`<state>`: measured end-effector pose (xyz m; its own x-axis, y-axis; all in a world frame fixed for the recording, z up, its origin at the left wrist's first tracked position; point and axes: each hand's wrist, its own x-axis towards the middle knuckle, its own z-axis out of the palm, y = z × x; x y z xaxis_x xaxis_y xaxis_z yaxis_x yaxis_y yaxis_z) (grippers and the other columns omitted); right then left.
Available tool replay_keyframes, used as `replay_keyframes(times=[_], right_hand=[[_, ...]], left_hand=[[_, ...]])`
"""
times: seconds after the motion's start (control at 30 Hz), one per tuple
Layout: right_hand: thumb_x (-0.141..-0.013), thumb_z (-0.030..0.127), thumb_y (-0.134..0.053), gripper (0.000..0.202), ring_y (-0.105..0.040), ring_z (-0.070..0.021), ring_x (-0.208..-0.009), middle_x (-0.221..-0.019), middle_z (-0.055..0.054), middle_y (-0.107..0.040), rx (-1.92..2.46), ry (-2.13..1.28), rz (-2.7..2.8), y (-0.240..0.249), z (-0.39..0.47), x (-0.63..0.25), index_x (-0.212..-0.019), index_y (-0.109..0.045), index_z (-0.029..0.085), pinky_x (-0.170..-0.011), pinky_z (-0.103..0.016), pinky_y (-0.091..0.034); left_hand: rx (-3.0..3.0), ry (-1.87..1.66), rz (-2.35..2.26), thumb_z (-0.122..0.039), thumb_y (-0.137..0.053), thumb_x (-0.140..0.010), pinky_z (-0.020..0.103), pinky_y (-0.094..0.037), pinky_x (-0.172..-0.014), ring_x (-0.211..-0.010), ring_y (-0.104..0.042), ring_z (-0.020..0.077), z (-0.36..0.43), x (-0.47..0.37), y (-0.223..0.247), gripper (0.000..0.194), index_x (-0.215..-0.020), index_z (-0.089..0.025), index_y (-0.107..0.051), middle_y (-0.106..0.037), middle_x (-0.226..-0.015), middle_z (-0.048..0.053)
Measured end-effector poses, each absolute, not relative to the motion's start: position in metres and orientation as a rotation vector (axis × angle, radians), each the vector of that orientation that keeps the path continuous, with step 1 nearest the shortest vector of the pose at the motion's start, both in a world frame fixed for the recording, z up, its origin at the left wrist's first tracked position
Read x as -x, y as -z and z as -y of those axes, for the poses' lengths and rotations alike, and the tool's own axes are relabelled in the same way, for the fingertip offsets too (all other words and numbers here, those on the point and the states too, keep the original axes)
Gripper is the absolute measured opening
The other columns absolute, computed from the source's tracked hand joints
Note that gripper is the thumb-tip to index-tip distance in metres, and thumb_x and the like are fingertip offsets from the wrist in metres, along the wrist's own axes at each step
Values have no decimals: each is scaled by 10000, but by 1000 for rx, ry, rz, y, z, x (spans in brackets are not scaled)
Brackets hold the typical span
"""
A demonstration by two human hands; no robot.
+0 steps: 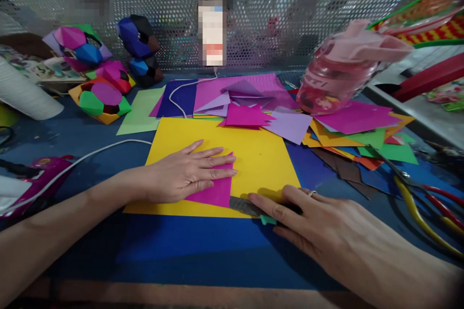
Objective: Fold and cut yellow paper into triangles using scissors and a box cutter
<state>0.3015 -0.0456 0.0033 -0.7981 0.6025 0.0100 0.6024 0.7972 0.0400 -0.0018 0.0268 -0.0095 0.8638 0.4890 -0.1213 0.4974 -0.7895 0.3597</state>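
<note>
A large yellow paper sheet (261, 154) lies on the table with a folded-looking magenta paper piece (217, 195) on top of it. My left hand (184, 174) rests flat over the magenta piece, fingers stretched and spread. In my right hand (308, 222) is a utility knife (268, 220) with a teal part showing. Its dark blade lies low over the yellow sheet, the tip at the magenta piece's right corner. Most of the knife's handle is hidden under my fingers. Below the yellow sheet's front edge extends a blue sheet (174, 239).
Scissors (406, 174) lie at the right beside a pile of coloured paper scraps (358, 118). A pink bottle (337, 72) stands behind them. Folded paper shapes (103, 99) sit back left, a white cable (108, 147) crosses the left side, and a phone (212, 34) leans against perforated metal.
</note>
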Motion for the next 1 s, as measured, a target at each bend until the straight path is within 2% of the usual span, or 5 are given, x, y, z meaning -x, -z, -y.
replay_keyframes(times=[0.2, 0.37, 0.63, 0.8, 1.0], right_hand=[[-931, 188, -405, 515, -702, -236, -666, -958, -76, -714, -1053, -40, -2989, -1, 53, -303, -1428, -510, 269, -482, -324, -515], [-928, 140, -356, 521, -709, -224, -653, -943, -69, -719, -1033, -111, -2982, -4, 57, -299, -1410, -521, 252, -448, -316, -517], [-1016, 183, -212, 498, -709, -197, -688, -969, -70, -699, -997, -232, -3002, 3, 63, -304, -1473, -407, 214, -466, -296, -528], [-1011, 169, -213, 492, -703, -201, -664, -949, -77, -698, -991, -218, -3004, 0, 65, -302, -1454, -428, 189, -454, -301, -518], [-982, 124, -250, 504, -707, -200, -668, -945, -74, -704, -1022, -195, -2993, -3, 68, -301, -1438, -456, 189, -475, -293, -522]], left_hand=[[-2653, 33, -757, -294, -390, -1042, 512, 5, -1224, -1523, -151, 215, -26, 1, 11, 526, -1532, -422, -249, -269, -1620, -50], [-2654, 27, -768, -306, -378, -1044, 498, 16, -1223, -1525, -147, 207, -25, 1, 12, 519, -1535, -415, -249, -264, -1623, -53], [-2686, 13, -768, -334, -321, -1064, 477, 43, -1217, -1529, -126, 189, -23, 3, 15, 500, -1543, -418, -207, -232, -1634, -62], [-2700, 49, -779, -354, -286, -1071, 452, 75, -1211, -1534, -86, 169, -22, 4, 15, 491, -1549, -408, -191, -199, -1642, -65], [-2686, 19, -784, -347, -297, -1069, 448, 66, -1213, -1530, -113, 164, -22, 3, 16, 490, -1548, -402, -206, -236, -1633, -68]])
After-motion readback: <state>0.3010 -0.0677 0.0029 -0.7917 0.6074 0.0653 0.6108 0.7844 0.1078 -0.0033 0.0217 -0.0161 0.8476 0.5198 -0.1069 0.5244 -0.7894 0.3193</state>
